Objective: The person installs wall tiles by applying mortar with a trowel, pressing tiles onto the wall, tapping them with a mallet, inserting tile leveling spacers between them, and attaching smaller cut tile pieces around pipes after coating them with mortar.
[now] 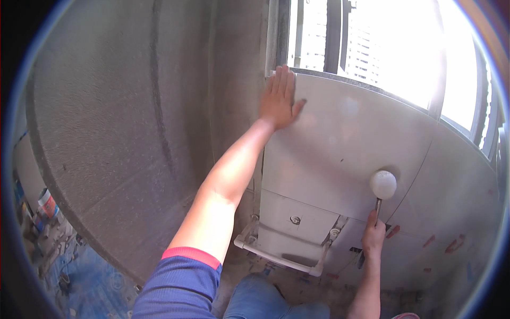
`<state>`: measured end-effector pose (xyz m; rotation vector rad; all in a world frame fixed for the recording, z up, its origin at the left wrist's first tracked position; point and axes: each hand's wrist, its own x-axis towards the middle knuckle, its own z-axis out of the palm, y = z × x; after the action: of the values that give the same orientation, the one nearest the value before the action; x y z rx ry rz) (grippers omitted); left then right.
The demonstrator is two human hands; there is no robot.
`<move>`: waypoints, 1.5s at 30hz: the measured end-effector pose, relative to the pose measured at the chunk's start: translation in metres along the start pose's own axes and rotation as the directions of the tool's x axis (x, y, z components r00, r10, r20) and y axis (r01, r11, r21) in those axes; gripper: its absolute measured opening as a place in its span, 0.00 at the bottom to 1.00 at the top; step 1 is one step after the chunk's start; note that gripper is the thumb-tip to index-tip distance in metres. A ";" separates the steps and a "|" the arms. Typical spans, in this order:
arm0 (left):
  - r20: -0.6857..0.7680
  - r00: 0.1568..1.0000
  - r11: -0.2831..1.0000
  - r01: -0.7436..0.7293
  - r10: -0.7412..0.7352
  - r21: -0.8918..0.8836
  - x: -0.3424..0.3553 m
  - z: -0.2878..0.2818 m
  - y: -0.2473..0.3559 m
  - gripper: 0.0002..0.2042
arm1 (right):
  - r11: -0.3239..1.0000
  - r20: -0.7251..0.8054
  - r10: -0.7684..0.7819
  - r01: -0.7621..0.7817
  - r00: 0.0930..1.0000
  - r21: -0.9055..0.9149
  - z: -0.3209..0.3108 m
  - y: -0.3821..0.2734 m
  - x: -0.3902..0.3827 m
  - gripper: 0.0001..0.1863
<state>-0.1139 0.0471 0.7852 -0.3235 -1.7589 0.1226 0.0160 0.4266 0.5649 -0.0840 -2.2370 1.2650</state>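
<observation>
A large pale wall tile (329, 138) stands upright below the window. My left hand (277, 103) lies flat against its upper left corner, fingers spread and pointing up, holding nothing. Lower down on the right, my right hand (374, 234) is wrapped round the handle of a mallet with a round white head (383, 184). The mallet head is in front of the tile's lower right part; whether it touches the surface I cannot tell. Beneath this tile is another pale tile (276, 212) with a round pipe fitting (295, 219) in it.
A white pipe loop (281, 259) juts from the wall low in front of me. Bare rough grey wall (101, 117) fills the left. The window (393, 48) is bright above. Red tile clips (393, 231) stick out along a joint. A bucket (48, 203) and blue sheeting (95, 282) lie lower left.
</observation>
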 end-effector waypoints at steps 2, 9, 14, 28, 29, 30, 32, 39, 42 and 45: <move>-0.025 0.998 0.991 -0.054 0.051 -0.120 -0.024 0.002 0.007 0.39 | 0.999 -0.021 -0.049 0.049 0.999 0.004 0.004 -0.016 -0.008 0.39; -0.023 0.988 0.960 -0.153 0.152 -0.235 -0.052 0.009 0.009 0.37 | 0.669 -0.068 -0.697 0.681 0.714 0.300 0.046 -0.129 -0.007 0.22; -0.066 0.987 0.964 -0.155 0.144 -0.218 -0.049 0.010 0.006 0.36 | 0.869 0.004 -0.492 0.491 0.870 0.051 0.098 -0.184 0.038 0.15; -0.208 0.967 0.941 -0.200 0.146 -0.272 -0.059 0.022 0.011 0.33 | 0.949 0.084 -0.312 0.314 0.946 -0.009 0.108 -0.110 0.031 0.30; -0.223 0.958 0.937 -0.238 0.182 -0.257 -0.061 0.025 0.013 0.33 | 0.960 0.111 -0.269 0.275 0.957 -0.042 0.107 -0.098 0.022 0.30; -0.269 0.936 0.926 -0.293 0.227 -0.239 -0.064 0.027 0.015 0.33 | 0.967 0.131 -0.233 0.244 0.964 -0.071 0.107 -0.088 0.015 0.31; -0.236 0.943 0.926 -0.291 0.235 -0.240 -0.071 0.030 0.019 0.32 | 0.948 0.127 -0.314 0.318 0.941 -0.012 0.109 -0.071 -0.005 0.30; -0.212 0.940 0.923 -0.312 0.266 -0.226 -0.072 0.016 0.018 0.29 | 0.776 0.172 -0.610 0.627 0.773 -0.069 0.136 -0.029 -0.024 0.22; -0.168 0.954 0.933 -0.282 0.248 -0.222 -0.068 0.018 0.018 0.29 | 0.810 0.188 -0.538 0.566 0.822 -0.153 0.153 -0.019 -0.014 0.22; -0.108 0.968 0.954 -0.244 0.228 -0.174 -0.079 0.023 0.018 0.29 | 0.844 0.245 -0.406 0.464 0.880 -0.269 0.153 -0.014 -0.013 0.26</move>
<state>-0.1192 0.0444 0.7011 -0.6671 -1.6439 0.1137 -0.0469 0.2973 0.5096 0.4172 -2.4117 0.6779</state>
